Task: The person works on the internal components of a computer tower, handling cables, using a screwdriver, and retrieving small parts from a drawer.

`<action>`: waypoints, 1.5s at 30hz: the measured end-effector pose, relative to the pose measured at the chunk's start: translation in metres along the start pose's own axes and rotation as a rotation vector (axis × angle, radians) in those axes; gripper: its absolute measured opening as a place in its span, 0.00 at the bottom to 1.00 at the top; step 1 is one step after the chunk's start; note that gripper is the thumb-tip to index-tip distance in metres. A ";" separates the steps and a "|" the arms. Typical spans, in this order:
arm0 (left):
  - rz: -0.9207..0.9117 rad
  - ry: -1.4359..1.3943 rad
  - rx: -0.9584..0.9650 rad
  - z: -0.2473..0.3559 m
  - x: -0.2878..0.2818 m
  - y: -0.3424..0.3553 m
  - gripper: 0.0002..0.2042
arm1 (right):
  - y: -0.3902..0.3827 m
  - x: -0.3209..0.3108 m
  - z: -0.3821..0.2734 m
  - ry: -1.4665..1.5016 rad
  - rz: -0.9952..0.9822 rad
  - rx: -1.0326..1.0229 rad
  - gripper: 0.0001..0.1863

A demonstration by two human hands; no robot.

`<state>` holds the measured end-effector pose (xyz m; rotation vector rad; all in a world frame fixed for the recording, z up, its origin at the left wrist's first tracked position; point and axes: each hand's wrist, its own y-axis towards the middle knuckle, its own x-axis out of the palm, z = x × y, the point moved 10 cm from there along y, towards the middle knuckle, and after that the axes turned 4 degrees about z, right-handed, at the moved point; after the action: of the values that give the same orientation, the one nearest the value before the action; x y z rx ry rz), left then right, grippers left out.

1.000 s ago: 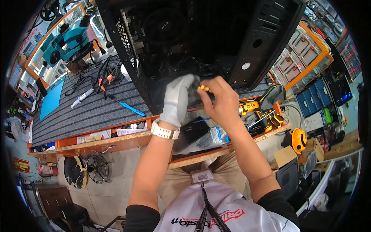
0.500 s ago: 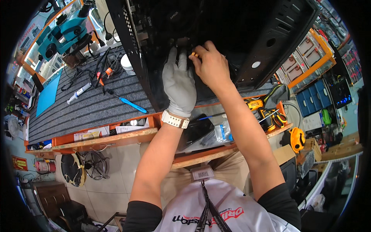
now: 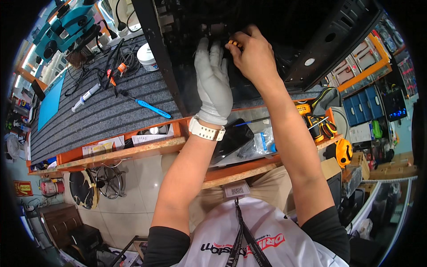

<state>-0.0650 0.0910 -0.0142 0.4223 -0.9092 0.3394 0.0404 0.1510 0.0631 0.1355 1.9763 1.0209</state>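
A black computer case (image 3: 171, 84) lies on the bench with its side off, its inside mostly in deep shadow. My left hand (image 3: 214, 86), in a grey knit glove, reaches into it. Its fingers are stretched out and nearly together, the tips by the dimly lit board parts. I cannot see anything held in it. Just to the right, my bare right hand (image 3: 255, 53) pinches a yellow-and-black handle (image 3: 235, 43) between thumb and fingers. The rest of that tool is lost in the dark, so its kind does not show.
On the ribbed grey mat (image 3: 120, 104) lie a blue-handled tool (image 3: 152, 108), a syringe (image 3: 86, 97), cables and a white tub (image 3: 147, 57). A teal microscope (image 3: 66, 29) stands far left. Below the case, an open drawer (image 3: 242, 171) holds a black device and plastic bags; yellow-black tools (image 3: 322, 128) lie right.
Both hands sit higher in the picture, deeper into the case. My left hand has turned a little onto its edge. The right keeps its pinch on the yellow-and-black handle. The view has shifted slightly.
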 end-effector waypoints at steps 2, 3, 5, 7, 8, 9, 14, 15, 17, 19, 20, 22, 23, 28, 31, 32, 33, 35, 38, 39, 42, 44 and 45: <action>0.004 0.034 0.000 0.000 0.001 -0.002 0.45 | 0.000 0.000 0.000 0.001 0.006 -0.024 0.14; -0.023 0.004 0.029 0.003 0.008 -0.003 0.45 | 0.000 0.001 0.001 0.002 0.002 -0.023 0.14; -0.047 -0.025 0.055 0.008 0.011 -0.002 0.46 | -0.001 0.007 0.003 0.016 -0.045 -0.021 0.11; -0.141 -0.112 0.065 0.012 0.017 0.002 0.46 | 0.000 0.009 0.002 0.029 -0.019 -0.015 0.11; -0.136 -0.110 0.062 0.012 0.015 0.003 0.46 | -0.001 0.008 0.002 0.042 0.009 -0.011 0.11; -0.098 -0.103 0.040 0.009 0.010 0.005 0.45 | -0.002 0.011 0.003 0.043 0.005 -0.009 0.11; 0.034 0.383 0.007 0.018 -0.019 0.004 0.37 | -0.004 0.009 0.008 0.096 0.077 -0.025 0.12; -0.038 0.683 -0.031 0.017 -0.017 0.006 0.33 | -0.004 0.009 0.007 0.098 0.062 -0.039 0.12; -0.071 1.385 0.125 0.030 -0.005 0.008 0.28 | -0.005 0.011 0.012 0.150 0.046 -0.030 0.11; -0.081 1.674 0.028 0.017 -0.010 0.013 0.31 | -0.006 0.012 0.014 0.203 0.030 -0.025 0.10; -0.102 1.711 -0.026 0.014 -0.010 0.012 0.31 | -0.006 0.012 0.013 0.210 0.034 -0.034 0.10; -0.098 1.566 0.042 0.012 -0.012 0.011 0.30 | -0.005 0.013 0.013 0.201 0.054 -0.040 0.11; -0.102 1.555 0.043 0.012 -0.013 0.010 0.30 | -0.002 0.011 0.011 0.251 0.047 -0.079 0.11; -0.076 1.442 -0.076 0.015 -0.015 0.005 0.26 | -0.003 0.009 0.004 0.222 0.051 -0.096 0.10; -0.101 1.438 0.026 0.012 -0.021 0.006 0.24 | -0.004 0.010 0.003 0.226 0.064 -0.100 0.10; -0.144 1.519 0.086 0.008 -0.020 0.007 0.25 | -0.004 0.011 0.005 0.236 0.076 -0.103 0.10; -0.184 1.592 0.146 0.005 -0.018 0.007 0.28 | -0.004 0.011 0.005 0.246 0.088 -0.107 0.10; -0.177 1.584 0.112 0.005 -0.018 0.006 0.30 | -0.004 0.013 0.005 0.240 0.090 -0.101 0.10; -0.192 1.597 0.050 0.006 -0.017 0.006 0.37 | -0.002 0.011 0.005 0.227 0.102 -0.101 0.10; -0.205 1.572 0.068 0.006 -0.015 0.006 0.38 | -0.002 0.011 0.004 0.225 0.111 -0.109 0.10; -0.222 1.546 0.027 0.005 -0.014 0.008 0.41 | -0.003 0.014 0.009 0.260 0.125 -0.098 0.11; -0.222 1.547 -0.032 0.002 -0.016 0.009 0.42 | -0.004 0.014 0.006 0.240 0.148 -0.124 0.11; -0.228 1.581 -0.043 -0.001 -0.018 0.010 0.43 | -0.005 0.014 0.002 0.224 0.166 -0.146 0.10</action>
<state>-0.0792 0.0980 -0.0274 0.1094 0.6703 0.3257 0.0350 0.1553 0.0502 0.1098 2.1088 1.3338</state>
